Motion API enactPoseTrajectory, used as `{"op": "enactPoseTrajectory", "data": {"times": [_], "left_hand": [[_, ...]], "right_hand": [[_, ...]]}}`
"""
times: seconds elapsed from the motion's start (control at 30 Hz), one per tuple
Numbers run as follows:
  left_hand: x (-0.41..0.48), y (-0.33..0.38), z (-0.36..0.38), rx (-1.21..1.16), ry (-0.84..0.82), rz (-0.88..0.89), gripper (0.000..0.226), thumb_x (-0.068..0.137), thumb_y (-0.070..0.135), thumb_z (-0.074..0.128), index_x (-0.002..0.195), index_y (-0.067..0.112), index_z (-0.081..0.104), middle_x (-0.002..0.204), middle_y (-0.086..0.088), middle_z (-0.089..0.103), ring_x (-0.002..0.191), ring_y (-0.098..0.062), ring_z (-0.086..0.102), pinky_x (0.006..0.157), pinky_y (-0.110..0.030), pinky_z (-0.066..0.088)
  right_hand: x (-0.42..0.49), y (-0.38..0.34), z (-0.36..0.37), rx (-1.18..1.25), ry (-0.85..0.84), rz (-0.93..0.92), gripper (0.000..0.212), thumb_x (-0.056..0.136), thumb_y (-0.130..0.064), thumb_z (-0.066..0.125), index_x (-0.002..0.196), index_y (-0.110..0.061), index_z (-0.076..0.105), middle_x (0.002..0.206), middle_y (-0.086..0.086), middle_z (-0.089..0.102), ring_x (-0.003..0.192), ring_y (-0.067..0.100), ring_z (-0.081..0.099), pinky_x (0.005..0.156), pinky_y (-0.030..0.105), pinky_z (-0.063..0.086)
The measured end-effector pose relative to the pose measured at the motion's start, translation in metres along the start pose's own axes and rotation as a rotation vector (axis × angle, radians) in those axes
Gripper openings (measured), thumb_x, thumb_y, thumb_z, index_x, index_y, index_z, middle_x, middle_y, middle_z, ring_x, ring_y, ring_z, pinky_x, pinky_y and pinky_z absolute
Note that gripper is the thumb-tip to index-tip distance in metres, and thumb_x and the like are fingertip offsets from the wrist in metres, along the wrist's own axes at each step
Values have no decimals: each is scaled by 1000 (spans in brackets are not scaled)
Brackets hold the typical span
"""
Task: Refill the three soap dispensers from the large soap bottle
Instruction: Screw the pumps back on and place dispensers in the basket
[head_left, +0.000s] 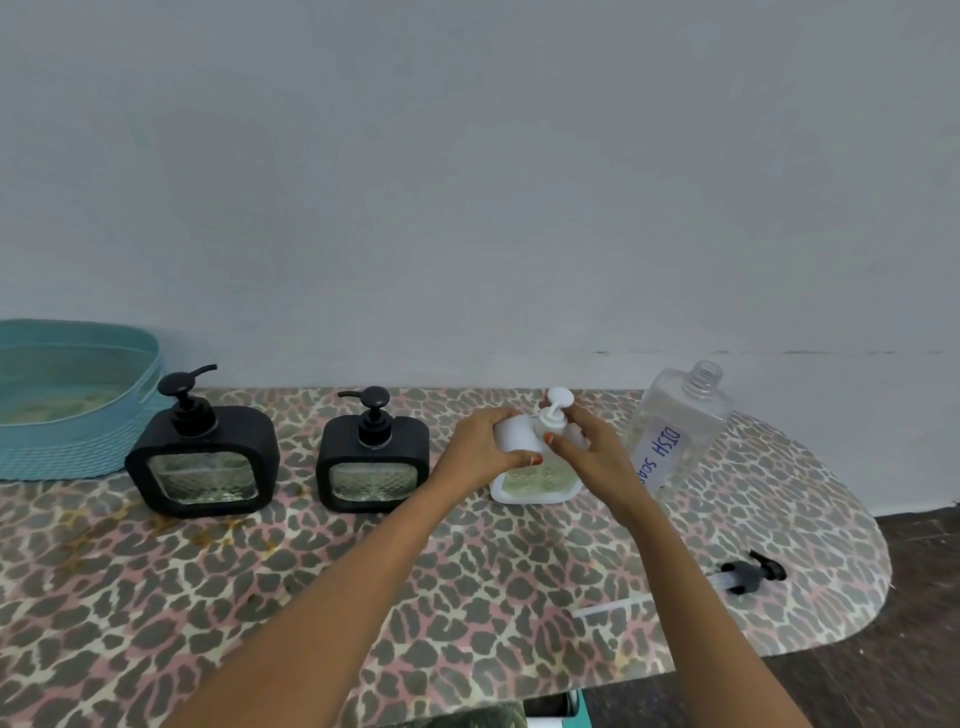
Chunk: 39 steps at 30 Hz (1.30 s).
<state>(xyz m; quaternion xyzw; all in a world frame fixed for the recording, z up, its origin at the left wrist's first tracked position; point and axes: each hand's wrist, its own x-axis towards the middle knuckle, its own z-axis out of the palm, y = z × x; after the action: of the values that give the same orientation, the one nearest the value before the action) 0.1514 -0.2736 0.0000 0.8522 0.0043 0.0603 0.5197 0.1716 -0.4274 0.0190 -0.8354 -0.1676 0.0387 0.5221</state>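
Observation:
Three square soap dispensers stand in a row on the table. The left black dispenser (202, 462) and the middle black dispenser (373, 452) have their pumps on. My left hand (485, 447) grips the left shoulder of the white dispenser (535, 480). My right hand (587, 449) is closed around the collar of its white pump (556, 413). Just right of it stands the large clear soap bottle (675, 426), labelled DISH SOAP, with its neck uncapped. Its black pump (750, 571) lies on the table to the right.
A teal woven basket (78, 447) sits at the far left against the wall. The leopard-print table (311, 597) curves off at the right, with dark floor beyond. The pump's thin clear tube (613, 607) lies on the table near my right forearm.

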Motion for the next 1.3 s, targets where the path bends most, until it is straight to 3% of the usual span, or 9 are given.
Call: {"op": "enactPoseTrajectory", "data": {"times": [0.1, 0.27, 0.4, 0.57, 0.83, 0.97, 1.1, 1.17, 1.3], "left_hand": [[0, 0, 1, -4, -4, 10, 47, 67, 22, 80, 109, 12, 61, 111, -4, 62, 100, -17, 55, 81, -25, 42], [-1, 1, -1, -19, -11, 6, 40, 68, 20, 79, 103, 13, 62, 97, 3, 60, 90, -12, 54, 68, -14, 40], [0, 0, 0, -4, -9, 3, 44, 68, 22, 79, 107, 13, 61, 108, -3, 63, 95, -14, 54, 78, -22, 42], [0, 0, 0, -7, -5, 10, 46, 68, 22, 79, 110, 13, 60, 111, -3, 62, 96, -13, 53, 80, -25, 40], [-2, 1, 0, -17, -2, 7, 45, 69, 21, 78, 109, 13, 61, 110, -3, 62, 95, -13, 54, 73, -18, 39], [-1, 1, 0, -12, -4, 3, 47, 69, 22, 78, 111, 13, 60, 113, -3, 62, 97, -13, 54, 75, -20, 40], [0, -1, 1, -2, 5, -7, 53, 68, 24, 79, 115, 13, 59, 118, -5, 60, 104, -17, 55, 83, -24, 41], [0, -1, 2, 11, 7, -10, 56, 67, 24, 80, 117, 14, 57, 121, -5, 59, 108, -18, 54, 85, -25, 40], [-1, 0, 1, 0, 5, -11, 55, 68, 22, 79, 117, 12, 57, 120, -5, 59, 103, -14, 53, 83, -23, 39]], "right_hand": [[1, 1, 1, -13, 97, 14, 33, 84, -9, 63, 116, -12, 57, 106, -3, 60, 99, 12, 54, 73, 3, 37], [12, 2, 19, -70, 298, 51, 44, 71, -20, 78, 102, -11, 49, 99, 2, 52, 91, 18, 52, 70, 16, 36], [7, -3, 18, -65, 204, 61, 49, 79, -24, 70, 122, -13, 48, 109, -3, 50, 101, 12, 47, 82, 25, 34], [-1, -2, -4, 64, -20, 50, 37, 88, -10, 57, 124, -19, 56, 115, -6, 59, 111, 10, 52, 77, 10, 38], [11, 0, 19, 5, 322, 57, 41, 71, -17, 79, 97, -11, 47, 93, 2, 52, 86, 16, 49, 65, 8, 38], [8, -3, 18, -31, 218, 69, 46, 77, -20, 73, 114, -12, 47, 106, -1, 48, 99, 15, 47, 82, 24, 35], [1, -1, -3, 35, 16, 67, 38, 85, -12, 63, 122, -18, 56, 113, -3, 59, 109, 15, 52, 81, 17, 36], [2, 2, -6, 41, 45, 71, 37, 83, -11, 65, 119, -16, 59, 112, -2, 62, 107, 14, 54, 75, 9, 37], [10, 3, 9, -22, 239, 87, 42, 73, -13, 76, 108, -4, 55, 98, 7, 58, 89, 20, 53, 66, 17, 38]]}}
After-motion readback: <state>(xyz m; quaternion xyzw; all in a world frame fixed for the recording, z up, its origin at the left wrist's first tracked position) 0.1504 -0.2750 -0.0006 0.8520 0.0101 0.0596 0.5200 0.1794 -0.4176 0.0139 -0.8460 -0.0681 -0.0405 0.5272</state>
